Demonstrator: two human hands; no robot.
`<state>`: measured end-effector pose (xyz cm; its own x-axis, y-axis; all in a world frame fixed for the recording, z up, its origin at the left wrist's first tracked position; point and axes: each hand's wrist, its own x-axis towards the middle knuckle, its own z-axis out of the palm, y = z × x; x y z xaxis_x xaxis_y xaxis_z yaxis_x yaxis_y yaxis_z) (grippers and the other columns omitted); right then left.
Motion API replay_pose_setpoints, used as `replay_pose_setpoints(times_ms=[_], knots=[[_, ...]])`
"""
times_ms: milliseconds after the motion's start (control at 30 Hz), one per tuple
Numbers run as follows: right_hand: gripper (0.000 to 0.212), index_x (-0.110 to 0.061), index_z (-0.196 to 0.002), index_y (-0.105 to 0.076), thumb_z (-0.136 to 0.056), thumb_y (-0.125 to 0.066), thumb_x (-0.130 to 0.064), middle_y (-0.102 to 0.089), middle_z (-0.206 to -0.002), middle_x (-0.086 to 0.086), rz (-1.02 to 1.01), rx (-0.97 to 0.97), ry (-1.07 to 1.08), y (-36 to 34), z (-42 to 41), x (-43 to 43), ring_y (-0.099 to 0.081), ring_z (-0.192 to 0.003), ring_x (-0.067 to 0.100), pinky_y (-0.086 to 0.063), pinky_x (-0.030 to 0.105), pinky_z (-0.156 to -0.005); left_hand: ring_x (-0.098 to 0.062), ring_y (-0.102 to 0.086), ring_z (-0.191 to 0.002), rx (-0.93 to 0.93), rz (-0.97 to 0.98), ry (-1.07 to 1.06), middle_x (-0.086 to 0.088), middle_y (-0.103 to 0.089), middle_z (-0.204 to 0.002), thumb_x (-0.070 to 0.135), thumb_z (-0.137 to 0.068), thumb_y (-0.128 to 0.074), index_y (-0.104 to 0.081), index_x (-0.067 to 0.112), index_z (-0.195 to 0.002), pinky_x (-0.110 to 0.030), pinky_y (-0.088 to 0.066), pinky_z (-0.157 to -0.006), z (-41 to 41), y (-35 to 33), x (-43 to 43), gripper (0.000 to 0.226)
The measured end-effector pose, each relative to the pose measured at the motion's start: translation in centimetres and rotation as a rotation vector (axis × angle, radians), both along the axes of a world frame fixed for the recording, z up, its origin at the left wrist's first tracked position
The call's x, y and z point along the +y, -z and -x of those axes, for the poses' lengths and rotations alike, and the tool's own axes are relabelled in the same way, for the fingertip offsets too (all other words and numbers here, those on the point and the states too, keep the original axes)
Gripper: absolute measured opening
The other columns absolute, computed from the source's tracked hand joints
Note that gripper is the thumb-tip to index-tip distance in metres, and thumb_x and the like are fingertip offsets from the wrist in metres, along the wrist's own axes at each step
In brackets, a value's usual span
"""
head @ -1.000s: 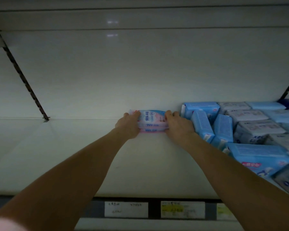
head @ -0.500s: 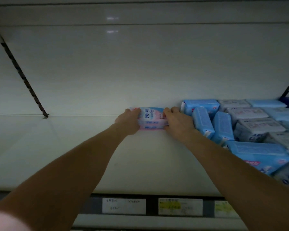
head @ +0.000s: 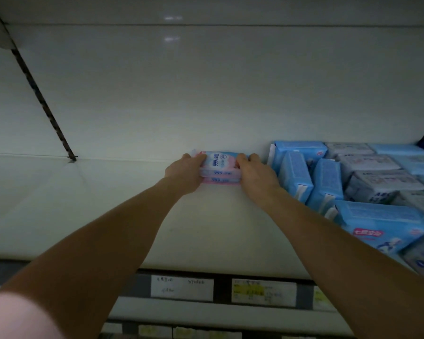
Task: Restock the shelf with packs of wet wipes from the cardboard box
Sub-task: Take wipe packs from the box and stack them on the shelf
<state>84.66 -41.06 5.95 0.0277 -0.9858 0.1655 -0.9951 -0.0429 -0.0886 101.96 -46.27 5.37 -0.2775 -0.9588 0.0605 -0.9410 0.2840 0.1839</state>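
Right of the gripped wet wipes (head: 219,165) stand blue packs (head: 296,178).

A: Shelf (head: 108,216): white flat board, dim light. Price labels (head: 181,288) on its front lip, 6 o'clock.
B: Load?
A: Stack of wet wipes packs (head: 220,165) at 12 o'clock, up against the back panel. Blue packs (head: 326,184) at 3 o'clock, near the stack, some upright, some flat. Grey-white packs (head: 382,182) beyond them, lying flat.
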Motion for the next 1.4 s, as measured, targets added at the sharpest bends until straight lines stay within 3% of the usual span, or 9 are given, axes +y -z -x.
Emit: replay_pose_setpoints(times_ms=[167, 433, 667, 833, 1133, 1400], knots=[[0.042, -0.012, -0.132, -0.039, -0.092, -0.054, -0.013, -0.044, -0.125, 0.014, 0.029, 0.054, -0.009, -0.5, -0.5, -0.4, -0.052, -0.109, 0.032, -0.047, 0.039, -0.081, -0.032, -0.055, -0.110, -0.046, 0.016, -0.036, -0.010, -0.048, -0.119, 0.026, -0.094, -0.048, -0.041, 0.027, -0.133, -0.037, -0.042, -0.083, -0.5, -0.4, -0.1, 0.039], [0.047, -0.013, -0.132, -0.040, -0.090, -0.058, -0.027, -0.046, -0.124, 0.013, 0.032, 0.156, -0.013, -1.4, -1.4, 0.0, -0.046, -0.113, 0.031, -0.040, 0.042, -0.089, -0.031, -0.048, -0.118, -0.128, 0.019, -0.075, -0.012, -0.042, -0.128, 0.019, -0.091, -0.055, -0.027, 0.025, -0.145, -0.042, -0.042, -0.093, 0.1, -0.7, 1.0, 0.061], [0.039, -0.013, -0.131, -0.048, -0.094, -0.054, -0.026, -0.051, -0.127, 0.011, 0.115, 0.144, -0.173, -3.1, -6.9, 2.0, -0.047, -0.117, 0.029, -0.036, 0.040, -0.093, -0.029, -0.044, -0.121, -0.145, 0.126, -0.206, -0.011, -0.042, -0.131, 0.017, -0.091, -0.056, -0.036, 0.020, -0.140, -0.039, -0.040, -0.093, -2.0, -1.6, 3.6, 0.053], [0.030, -0.011, -0.120, -0.054, -0.094, -0.053, -0.026, -0.054, -0.121, 0.011, 0.124, 0.143, -0.334, -3.8, -12.4, 4.1, -0.049, -0.114, 0.029, -0.037, 0.038, -0.090, -0.027, -0.049, -0.115, -0.142, 0.152, -0.355, -0.010, -0.047, -0.125, 0.023, -0.093, -0.055, -0.046, 0.014, -0.130, -0.037, -0.040, -0.089, -7.2, -2.4, 7.4, 0.039], [0.027, -0.010, -0.118, -0.053, -0.095, -0.051, -0.024, -0.052, -0.124, 0.010, 0.087, 0.073, -0.670, -4.2, -27.2, 12.5, -0.046, -0.116, 0.030, -0.035, 0.037, -0.090, -0.030, -0.050, -0.116, -0.164, 0.101, -0.690, -0.011, -0.049, -0.126, 0.028, -0.092, -0.055, -0.051, 0.015, -0.125, -0.036, -0.040, -0.090, -21.5, -3.8, 21.0, 0.036], [0.028, -0.010, -0.117, -0.054, -0.095, -0.049, -0.024, -0.055, -0.121, 0.011, 0.110, 0.048, -0.988, -2.6, -39.3, 28.3, -0.049, -0.115, 0.032, -0.039, 0.038, -0.088, -0.033, -0.051, -0.117, -0.186, 0.031, -1.033, -0.011, -0.051, -0.123, 0.025, -0.091, -0.054, -0.055, 0.015, -0.121, -0.041, -0.041, -0.091, -30.9, -2.9, 40.8, 0.031]])
